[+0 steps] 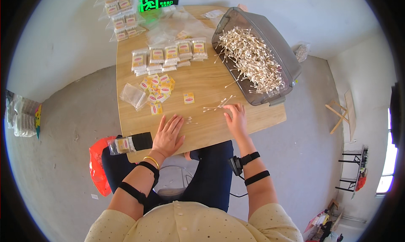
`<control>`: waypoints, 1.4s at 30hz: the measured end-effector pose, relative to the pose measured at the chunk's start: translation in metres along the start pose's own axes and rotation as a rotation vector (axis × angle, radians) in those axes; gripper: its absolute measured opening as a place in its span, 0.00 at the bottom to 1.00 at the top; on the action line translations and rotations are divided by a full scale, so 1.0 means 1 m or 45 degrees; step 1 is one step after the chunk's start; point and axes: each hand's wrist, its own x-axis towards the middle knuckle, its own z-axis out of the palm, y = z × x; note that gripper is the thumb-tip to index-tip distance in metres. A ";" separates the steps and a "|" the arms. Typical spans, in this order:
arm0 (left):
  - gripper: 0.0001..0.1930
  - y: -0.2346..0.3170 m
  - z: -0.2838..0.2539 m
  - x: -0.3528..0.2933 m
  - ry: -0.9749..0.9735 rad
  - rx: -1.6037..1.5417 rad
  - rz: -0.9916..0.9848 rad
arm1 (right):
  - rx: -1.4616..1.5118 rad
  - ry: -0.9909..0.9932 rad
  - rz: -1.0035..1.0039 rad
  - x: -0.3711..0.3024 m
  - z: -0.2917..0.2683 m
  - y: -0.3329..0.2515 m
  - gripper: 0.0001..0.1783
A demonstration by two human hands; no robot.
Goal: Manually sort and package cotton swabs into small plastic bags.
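My left hand [169, 134] lies flat on the wooden table [202, 79], its fingers stretched out. A few cotton swabs [190, 121] stick out beside its fingertips, partly hidden under them. My right hand [236, 118] is closed in a pinch at a small loose bunch of cotton swabs [214, 108], which fan out from its fingertips. Between and beyond the hands lies a single yellow printed card [188, 98]. More such cards [160, 86] are heaped to the left, next to clear plastic bags [134, 96].
A grey plastic bin [270, 35], tilted toward me, holds a large pile of swabs [251, 58]. Filled swab packs [171, 54] stand in rows at the back, with more bagged packs [120, 14] stacked at the far left corner. A red bag [99, 166] hangs by the near left edge.
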 end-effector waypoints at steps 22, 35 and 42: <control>0.36 -0.001 0.004 -0.001 -0.009 -0.003 0.027 | 0.104 -0.139 -0.092 0.027 0.037 -0.038 0.03; 0.38 0.002 0.001 0.003 -0.039 0.065 0.025 | -0.115 0.061 -0.013 0.018 0.011 -0.027 0.12; 0.36 0.002 0.001 0.002 0.008 -0.001 0.018 | -0.175 -0.250 -0.222 0.049 0.018 -0.018 0.05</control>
